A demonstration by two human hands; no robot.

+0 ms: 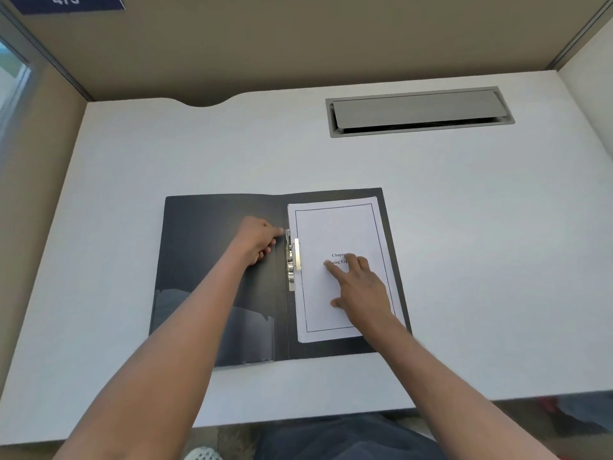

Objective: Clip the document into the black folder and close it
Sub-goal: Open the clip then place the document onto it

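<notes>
The black folder (212,260) lies open flat on the white desk. A white printed document (335,227) rests on its right half, its left edge beside the metal clip (292,260) at the spine. My left hand (257,239) rests on the left cover with its fingertips touching the top end of the clip. My right hand (360,283) presses flat on the middle of the document, fingers spread over the printed title.
A grey cable hatch (419,111) is set into the desk (481,260) at the back right. Beige partition walls enclose the desk on three sides. The desk's front edge runs just below the folder.
</notes>
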